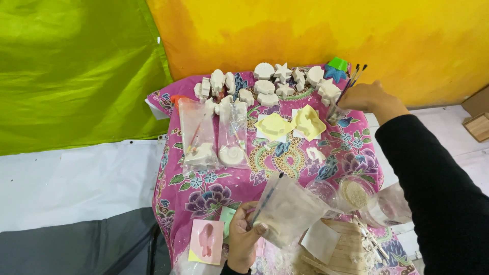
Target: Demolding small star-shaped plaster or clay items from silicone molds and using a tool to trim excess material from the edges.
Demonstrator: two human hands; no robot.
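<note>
fingers of the left hand (243, 239) pinch a clear plastic bag (288, 210) with a paintbrush (267, 198) inside, low over the floral-clothed worktop (214, 191). further right, the right hand (372, 98) closes on brushes (350, 81) standing in a glass jar (336, 114) beside white plaster figures (270, 84).

Right hand (369, 97) hides the brushes' (351, 81) lower ends.

A single head-worn camera looks steeply down from close above onto a small table with a pink floral cloth (214, 188), facing a yellow and green backdrop (316, 35); no second view.
</note>
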